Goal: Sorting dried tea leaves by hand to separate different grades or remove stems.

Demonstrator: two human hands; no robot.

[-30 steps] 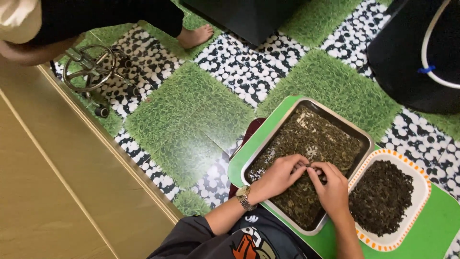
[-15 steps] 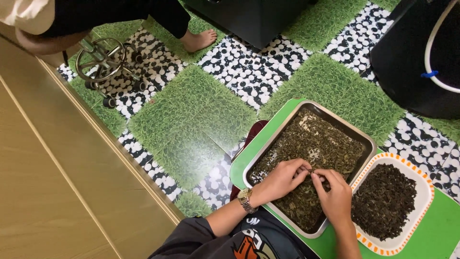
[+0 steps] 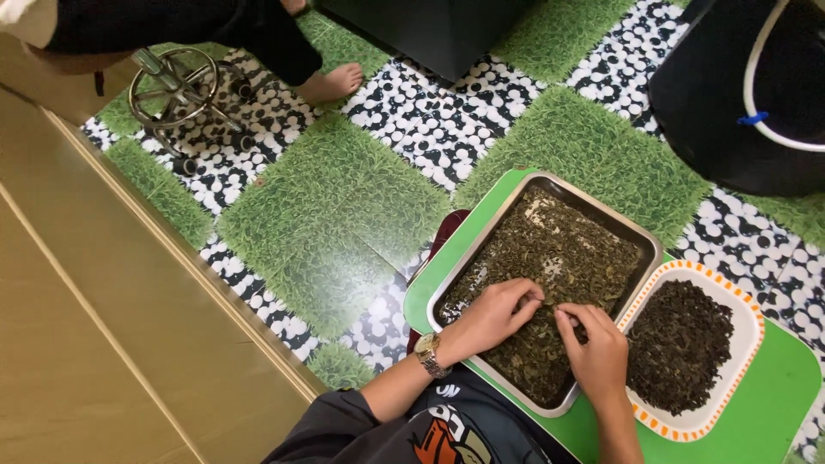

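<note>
Two hands are seen in the metal tray (image 3: pixel 646 249), at approx. 5 o'clock of frame. Left hand (image 3: pixel 497 313) and right hand (image 3: pixel 595 351) are pinched shut on bits of the dried leaves (image 3: pixel 559 249), fingertips nearly touching. Risk noted: leaves could be flicked over the low rim onto the green table (image 3: pixel 778 391), esp. if pulled too briskly. Leaves appear olive-brown, crumbled, spread thin. Darker leaf is held in a white tray (image 3: pixel 746 301) at 3 o'clock, touching the metal one.

Olive-green leaves (image 3: pixel 550 258), silver tray (image 3: pixel 650 251), bright green board (image 3: pixel 773 387).
</note>
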